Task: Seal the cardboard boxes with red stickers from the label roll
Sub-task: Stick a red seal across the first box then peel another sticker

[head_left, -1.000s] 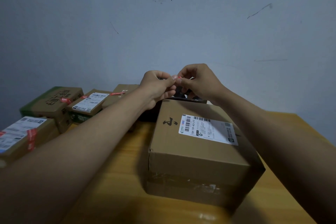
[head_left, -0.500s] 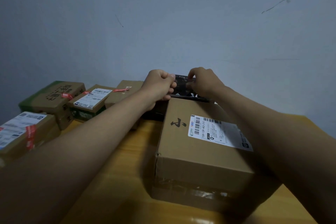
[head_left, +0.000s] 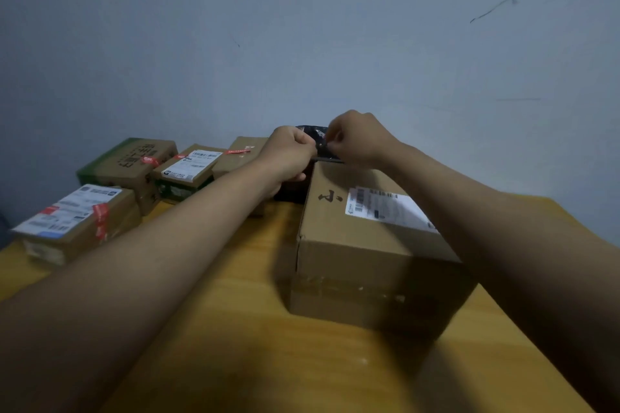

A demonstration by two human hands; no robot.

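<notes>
four smaller cardboard boxes at the far left of the worktop point(head_left: 235, 329) already carried red stickers: the near-left box point(head_left: 77, 225), the green-sided box point(head_left: 131, 161), the white-labelled box point(head_left: 188, 168) and the plain box point(head_left: 240, 152) behind the left forearm. the large box point(head_left: 372, 245) at centre right showed no red sticker on its visible faces, so by my reading it was the one left to seal. both hands were together past its far edge; the left hand point(head_left: 290, 152) was curled and the right hand point(head_left: 355, 141) pinched, working at a dark object point(head_left: 315, 136), probably the label roll, though too blurred to confirm. no peeled sticker was visible. the large box looked shut, brown, with a white shipping label point(head_left: 385, 206) on top and scuffed tape along its near face.
</notes>
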